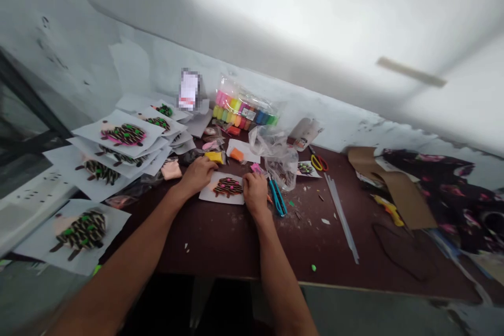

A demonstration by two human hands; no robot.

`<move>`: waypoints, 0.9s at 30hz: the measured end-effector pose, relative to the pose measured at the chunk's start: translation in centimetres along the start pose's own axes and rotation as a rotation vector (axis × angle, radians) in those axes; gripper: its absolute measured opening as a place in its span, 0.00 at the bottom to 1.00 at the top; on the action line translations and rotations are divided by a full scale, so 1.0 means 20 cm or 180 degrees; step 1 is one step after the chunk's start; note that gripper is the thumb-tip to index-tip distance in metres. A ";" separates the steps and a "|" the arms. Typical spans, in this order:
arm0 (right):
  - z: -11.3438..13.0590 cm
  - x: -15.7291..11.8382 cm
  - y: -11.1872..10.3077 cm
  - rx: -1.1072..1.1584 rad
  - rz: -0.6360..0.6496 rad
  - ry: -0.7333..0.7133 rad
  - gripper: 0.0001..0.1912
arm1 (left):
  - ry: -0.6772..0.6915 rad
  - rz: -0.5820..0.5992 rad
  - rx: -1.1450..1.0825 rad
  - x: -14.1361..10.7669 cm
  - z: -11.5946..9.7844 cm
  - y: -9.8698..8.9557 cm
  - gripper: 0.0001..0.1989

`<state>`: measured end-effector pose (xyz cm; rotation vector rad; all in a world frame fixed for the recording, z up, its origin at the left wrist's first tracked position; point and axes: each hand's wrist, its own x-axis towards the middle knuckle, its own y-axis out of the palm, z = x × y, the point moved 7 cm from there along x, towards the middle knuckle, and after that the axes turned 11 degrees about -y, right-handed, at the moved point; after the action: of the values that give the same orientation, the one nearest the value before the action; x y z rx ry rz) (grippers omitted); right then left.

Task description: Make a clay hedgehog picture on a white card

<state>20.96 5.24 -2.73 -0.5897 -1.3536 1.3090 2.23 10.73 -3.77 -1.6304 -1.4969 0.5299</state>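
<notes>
A clay hedgehog (227,187) with a brown body, dark spines and pink dots lies on a small white card (207,195) between my hands. My left hand (198,174) rests at the card's upper left corner, fingers stretched out beside a yellow clay block (214,157). At the card's right edge is my right hand (255,190), its fingers curled in; whatever they may hold is hidden. A piece of pink clay (256,167) sits just beyond those fingers. Right of that hand lies a teal-handled cutter (277,197).
Finished-looking hedgehog cards (122,134) are piled at left. Behind stand a phone (189,89) and a pack of coloured clays (244,110). Crumpled plastic bags (281,160), scissors (318,162), clear strips (342,218), cardboard (405,194) and floral cloth (452,199) lie rightward.
</notes>
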 end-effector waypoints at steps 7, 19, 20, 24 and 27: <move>0.01 0.00 -0.01 0.0065 -0.0048 -0.0002 0.11 | 0.0077 0.0100 0.0193 0.00 -0.02 0.01 0.11; 0.00 0.00 -0.05 0.0032 -0.0235 0.0184 0.13 | 0.0163 0.0085 -0.0026 0.00 -0.04 0.02 0.11; 0.01 0.00 -0.05 0.0045 -0.0241 0.0150 0.13 | 0.0179 0.0103 -0.0019 0.00 -0.04 0.03 0.11; 0.00 0.00 -0.08 -0.0018 -0.0362 0.0141 0.14 | 0.0225 0.0145 -0.0001 0.00 -0.05 0.03 0.11; -0.04 0.00 -0.13 -0.0207 -0.0598 0.0372 0.14 | 0.0217 0.0149 0.0003 0.00 -0.06 0.02 0.12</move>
<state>22.57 4.91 -0.61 -0.5605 -1.3254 1.0669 3.42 10.39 -3.47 -1.6697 -1.4115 0.4956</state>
